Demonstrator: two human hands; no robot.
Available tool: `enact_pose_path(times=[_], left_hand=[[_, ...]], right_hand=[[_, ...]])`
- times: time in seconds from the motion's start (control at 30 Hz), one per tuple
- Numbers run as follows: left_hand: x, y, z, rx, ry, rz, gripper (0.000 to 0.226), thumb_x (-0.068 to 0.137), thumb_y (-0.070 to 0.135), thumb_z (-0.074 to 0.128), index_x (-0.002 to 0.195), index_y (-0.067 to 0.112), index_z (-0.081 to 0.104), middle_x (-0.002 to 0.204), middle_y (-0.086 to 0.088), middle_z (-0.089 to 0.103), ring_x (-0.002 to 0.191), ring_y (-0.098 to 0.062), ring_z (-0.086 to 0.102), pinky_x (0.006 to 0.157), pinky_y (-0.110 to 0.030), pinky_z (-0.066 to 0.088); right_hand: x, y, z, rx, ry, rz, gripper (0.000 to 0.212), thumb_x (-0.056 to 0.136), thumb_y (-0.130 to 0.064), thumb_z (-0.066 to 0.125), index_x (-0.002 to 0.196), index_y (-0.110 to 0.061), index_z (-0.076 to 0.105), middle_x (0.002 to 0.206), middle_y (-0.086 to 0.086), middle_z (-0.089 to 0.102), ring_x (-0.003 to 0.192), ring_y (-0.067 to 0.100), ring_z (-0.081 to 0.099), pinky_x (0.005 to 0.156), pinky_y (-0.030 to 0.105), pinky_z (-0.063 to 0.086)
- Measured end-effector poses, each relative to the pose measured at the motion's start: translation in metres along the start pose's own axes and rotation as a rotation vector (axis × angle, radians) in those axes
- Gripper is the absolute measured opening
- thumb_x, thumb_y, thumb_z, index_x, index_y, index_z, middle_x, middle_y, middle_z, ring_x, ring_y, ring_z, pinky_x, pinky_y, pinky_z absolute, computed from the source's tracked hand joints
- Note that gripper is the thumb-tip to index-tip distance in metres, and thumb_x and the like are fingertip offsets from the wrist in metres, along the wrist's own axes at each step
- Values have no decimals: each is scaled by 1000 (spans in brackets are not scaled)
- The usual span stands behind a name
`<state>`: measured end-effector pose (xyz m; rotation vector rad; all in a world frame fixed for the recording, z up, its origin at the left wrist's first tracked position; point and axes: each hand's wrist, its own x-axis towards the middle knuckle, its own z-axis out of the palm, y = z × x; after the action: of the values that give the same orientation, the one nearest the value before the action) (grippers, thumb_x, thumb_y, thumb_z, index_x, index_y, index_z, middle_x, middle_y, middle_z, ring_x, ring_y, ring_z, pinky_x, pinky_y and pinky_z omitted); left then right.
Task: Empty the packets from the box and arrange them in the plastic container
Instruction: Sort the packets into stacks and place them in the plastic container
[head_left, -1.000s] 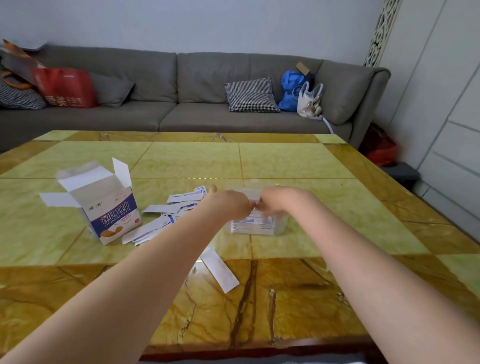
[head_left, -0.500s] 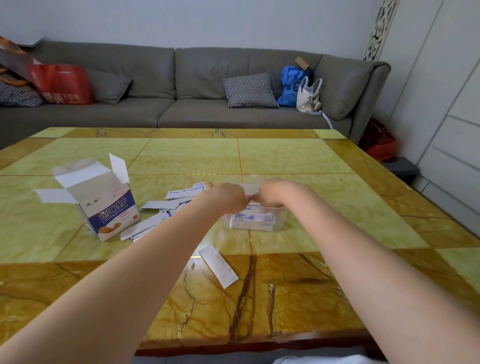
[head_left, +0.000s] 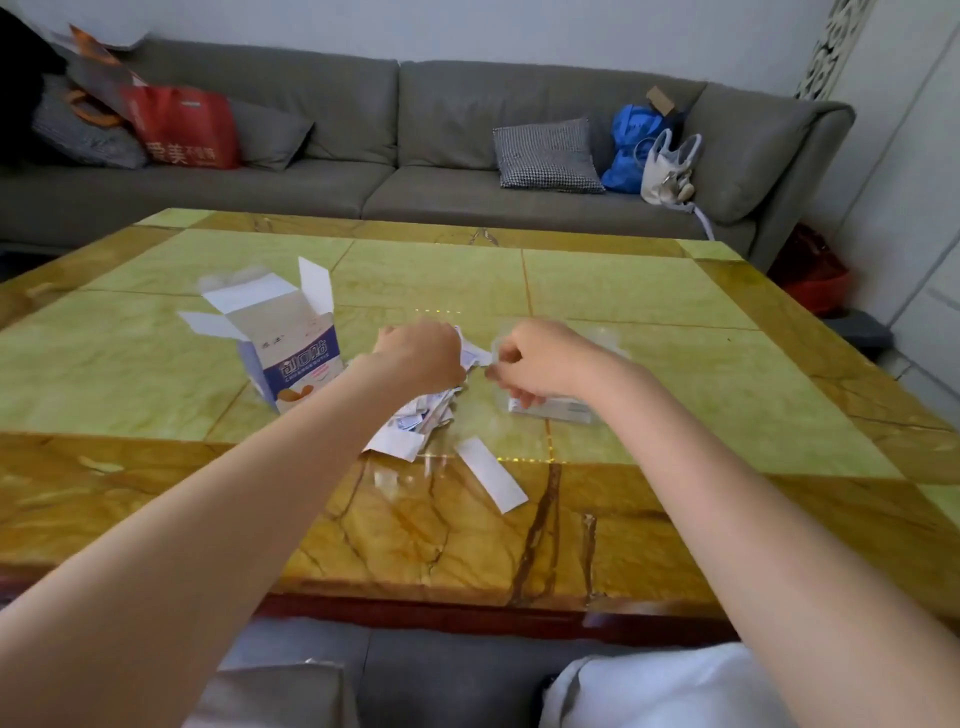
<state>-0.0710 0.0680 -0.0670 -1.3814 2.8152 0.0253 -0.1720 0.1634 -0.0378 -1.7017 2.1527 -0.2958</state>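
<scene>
Left hand curled over packet pile, fingers gripping packets, several sticking out past knuckles. Right hand curled over clear plastic container; whether it pinches anything, cannot tell. Container walls barely visible; packets stacked inside, count unclear. One open box standing left of pile. One stray packet near pile, on table.

Two bare forearms, no sleeves, left hand, right hand, white garment at lap
</scene>
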Motion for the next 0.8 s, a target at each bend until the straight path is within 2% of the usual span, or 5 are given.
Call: enact_pose_path(times=[0.13,0.3,0.53,0.67,0.8], left_hand=[[-24,-35,32,-61,-116,-34,35,85,37,59,115,18,59,127,-6,54,117,-28,50,99,-42,41],[-49,-57,37,-237,-54,-41,36,89,30,56,123,19,54,137,-8,43,124,-27,43,101,-35,36],[-59,-68,55,-259,-158,64,47,81,25,65,124,24,48,139,-2,39,129,-22,35,106,-37,35],[-55,-73,59,-280,68,76,25,87,20,60,112,17,63,123,-3,58,110,-19,55,95,-28,45],[-51,-76,49,-412,183,44,22,87,23,60,91,3,70,85,-12,69,71,-22,57,62,-27,42]], right_hand=[[-7,-17,48,-302,-235,94,41,86,-38,62,72,-3,46,67,4,48,61,21,50,54,27,39],[2,-27,72,-288,-119,-8,23,80,-17,69,80,-9,47,81,5,45,76,23,49,51,26,37],[25,-25,97,-199,78,-110,15,84,0,46,73,-10,48,77,7,50,75,30,54,58,34,42],[32,-25,95,-49,147,-106,14,84,0,52,95,-9,56,95,7,59,81,23,55,66,29,43],[36,-28,81,289,107,-142,30,80,-6,66,105,-18,53,96,-6,55,74,11,56,59,17,41]])
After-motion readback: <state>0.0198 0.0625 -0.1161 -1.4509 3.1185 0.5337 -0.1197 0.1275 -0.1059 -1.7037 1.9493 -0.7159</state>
